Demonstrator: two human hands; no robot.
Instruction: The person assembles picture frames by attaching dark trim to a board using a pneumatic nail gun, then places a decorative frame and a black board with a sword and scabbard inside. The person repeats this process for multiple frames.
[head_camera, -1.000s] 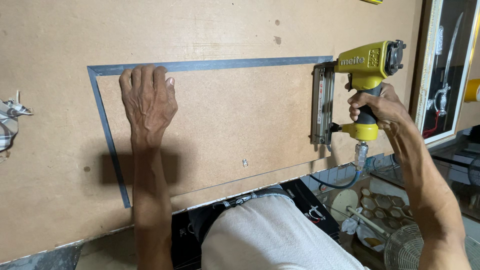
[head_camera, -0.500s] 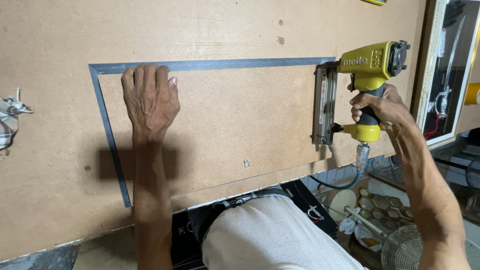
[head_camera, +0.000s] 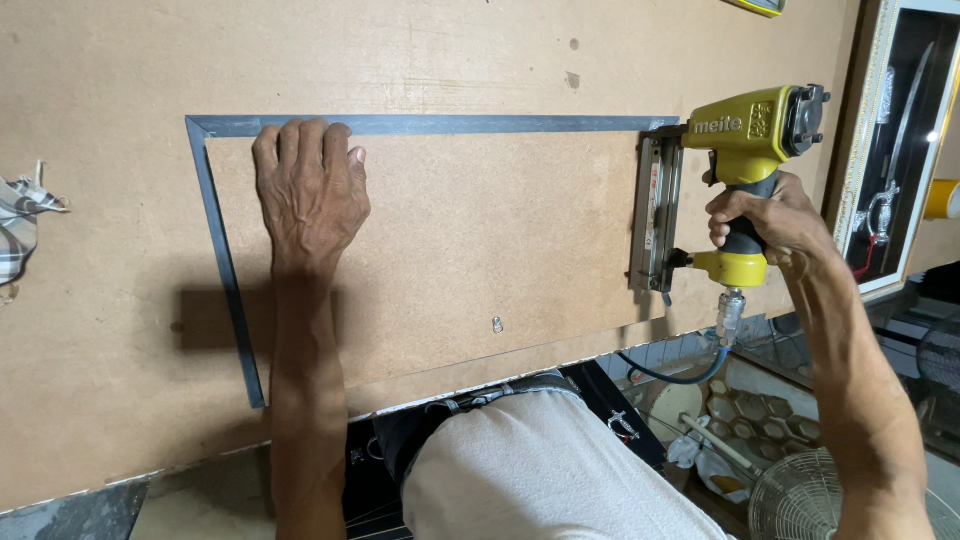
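Head view: nearest the camera, a pale shirt (head_camera: 545, 470) is seen at the bottom edge, with a fan (head_camera: 810, 500) and some round items low on the right. Further out, a large brown board (head_camera: 480, 240) is spread across most of the picture, and a thin grey frame (head_camera: 225, 270) is laid flat on it, one strip running down the left and another along the top. The left hand (head_camera: 305, 195) is pressed flat, palm down and fingers stretched, on the panel inside the frame, fingertips touching the top strip near its left corner; nothing is gripped by it. To the right, a yellow nailer (head_camera: 735, 160) is clamped in the right hand (head_camera: 765, 220), fingers wrapped tight round the black handle. The nailer's metal magazine (head_camera: 655, 215) is stood upright against the board, its nose set at the right end of the top strip. A blue hose (head_camera: 680, 375) is hung from the handle's base. Farthest right, a framed display case (head_camera: 890, 150) is leaned just beside the board.
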